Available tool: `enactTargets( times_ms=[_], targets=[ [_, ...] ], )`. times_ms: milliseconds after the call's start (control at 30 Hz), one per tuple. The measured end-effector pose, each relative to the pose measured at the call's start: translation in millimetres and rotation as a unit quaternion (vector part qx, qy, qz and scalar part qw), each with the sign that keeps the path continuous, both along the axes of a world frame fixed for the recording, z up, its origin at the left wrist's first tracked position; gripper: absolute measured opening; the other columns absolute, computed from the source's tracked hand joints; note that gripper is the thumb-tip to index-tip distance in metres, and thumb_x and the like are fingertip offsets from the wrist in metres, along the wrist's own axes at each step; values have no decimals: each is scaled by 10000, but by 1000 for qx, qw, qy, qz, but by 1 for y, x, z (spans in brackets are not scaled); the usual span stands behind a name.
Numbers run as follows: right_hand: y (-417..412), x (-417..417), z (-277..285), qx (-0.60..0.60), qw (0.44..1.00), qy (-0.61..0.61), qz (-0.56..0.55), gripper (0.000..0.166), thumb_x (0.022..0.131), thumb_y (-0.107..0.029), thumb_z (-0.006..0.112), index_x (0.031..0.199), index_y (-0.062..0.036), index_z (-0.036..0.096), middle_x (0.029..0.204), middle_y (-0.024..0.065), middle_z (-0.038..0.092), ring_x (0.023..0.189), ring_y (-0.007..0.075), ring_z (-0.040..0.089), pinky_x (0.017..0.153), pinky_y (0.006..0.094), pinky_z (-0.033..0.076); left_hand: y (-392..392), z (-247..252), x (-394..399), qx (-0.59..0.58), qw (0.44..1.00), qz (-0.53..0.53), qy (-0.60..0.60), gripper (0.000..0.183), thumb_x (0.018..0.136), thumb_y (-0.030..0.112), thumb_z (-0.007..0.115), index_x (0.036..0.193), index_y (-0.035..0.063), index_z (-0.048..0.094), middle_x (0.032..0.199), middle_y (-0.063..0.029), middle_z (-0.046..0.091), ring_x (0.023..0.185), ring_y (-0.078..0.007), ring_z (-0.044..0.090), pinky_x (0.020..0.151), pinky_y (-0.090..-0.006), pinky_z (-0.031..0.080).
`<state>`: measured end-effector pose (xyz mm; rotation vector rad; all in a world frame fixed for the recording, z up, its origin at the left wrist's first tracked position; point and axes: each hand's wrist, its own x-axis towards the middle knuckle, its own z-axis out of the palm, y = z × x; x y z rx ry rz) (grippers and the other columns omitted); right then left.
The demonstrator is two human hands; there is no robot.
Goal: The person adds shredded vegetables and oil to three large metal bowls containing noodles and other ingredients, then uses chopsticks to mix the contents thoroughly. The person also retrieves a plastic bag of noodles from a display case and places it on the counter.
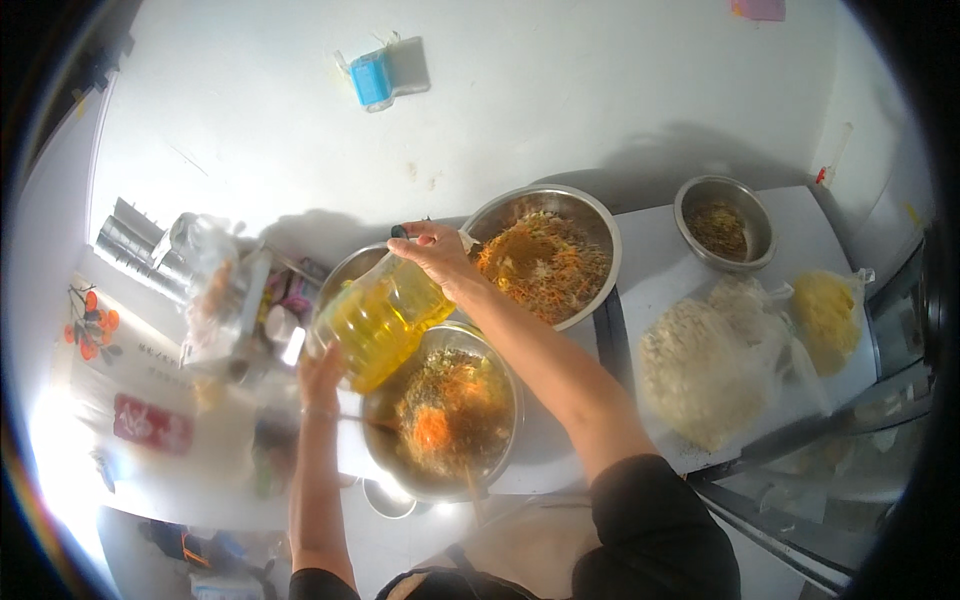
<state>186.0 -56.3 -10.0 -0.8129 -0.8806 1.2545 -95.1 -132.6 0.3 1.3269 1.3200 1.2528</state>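
A large clear plastic bottle of yellow oil (382,322) is held tilted above the bowls. My right hand (435,255) grips its upper end, with a small dark cap (399,232) at the fingertips. Against the bottle's lower left end, my left hand (324,375) supports it. Beneath lies a steel bowl (517,420) with shredded carrot (432,428) over a chopped mixture; two thin sticks lean in it. Behind, a larger steel bowl (616,251) contains noodle-like shreds, carrot and a patch of brown powder (525,253). Whether oil is flowing cannot be seen.
Another steel bowl (349,264) is partly hidden behind the bottle. At right are a small steel bowl (765,251) with dark contents, a bag of pale food (697,375) and a yellow-filled bag (825,322). Bagged goods (217,285) crowd the left. A white wall (525,97) stands behind.
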Motion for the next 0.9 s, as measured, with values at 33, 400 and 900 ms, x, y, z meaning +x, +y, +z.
enactTargets(
  times_ms=[33,400,900],
  targets=[
    [3,-2,-5,2,1000,10,8,506,662,-351,808,1075,-94,670,1164,181,557,1107,290,498,925,442,418,-4,5,8,11,1000,5,7,232,884,239,655,986,38,597,770,32,562,650,-64,519,600,-218,411],
    [3,1,-11,6,999,10,-40,371,736,-261,799,1020,-51,687,677,-30,556,615,54,489,520,202,394,6,21,10,-12,995,44,93,197,873,278,664,857,90,608,713,58,538,604,-36,471,548,-198,337],
    [14,11,-17,0,999,3,-50,428,730,-268,805,1069,-48,664,777,9,606,673,69,538,585,228,453,19,25,27,-15,992,48,116,164,877,227,664,817,91,596,742,33,566,645,-63,514,587,-218,382]
  ],
)
